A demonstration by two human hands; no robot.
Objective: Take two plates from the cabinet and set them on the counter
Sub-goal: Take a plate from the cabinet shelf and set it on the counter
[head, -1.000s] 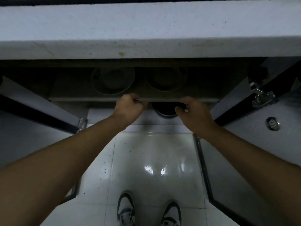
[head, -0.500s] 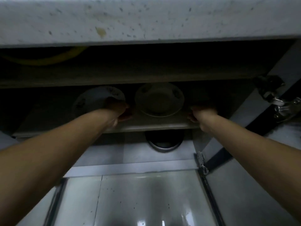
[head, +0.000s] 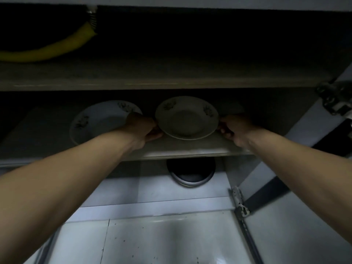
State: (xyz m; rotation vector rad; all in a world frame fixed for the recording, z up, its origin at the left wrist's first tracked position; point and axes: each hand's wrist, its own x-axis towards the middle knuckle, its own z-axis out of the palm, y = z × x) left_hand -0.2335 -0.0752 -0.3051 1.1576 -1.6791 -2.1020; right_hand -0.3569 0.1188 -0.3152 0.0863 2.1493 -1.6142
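Observation:
Two white plates with floral rims lie on the middle shelf (head: pixel 186 147) of an open, dark cabinet. The middle plate (head: pixel 186 118) sits between my hands. My left hand (head: pixel 142 129) grips its left rim, and my right hand (head: pixel 235 128) holds its right rim. The second plate (head: pixel 99 121) lies to the left, partly hidden behind my left wrist. Both my arms reach forward into the cabinet.
An upper shelf (head: pixel 171 80) holds a yellow hose (head: pixel 57 48) at the left. Below the middle shelf sits a dark round pot (head: pixel 190 174). An open cabinet door with hinges (head: pixel 241 206) stands at the right. A glossy tiled floor (head: pixel 162 241) lies below.
My view dropped lower and closer to the cabinet. Both hands moved from the shelf's front edge inward to the rims of the middle plate.

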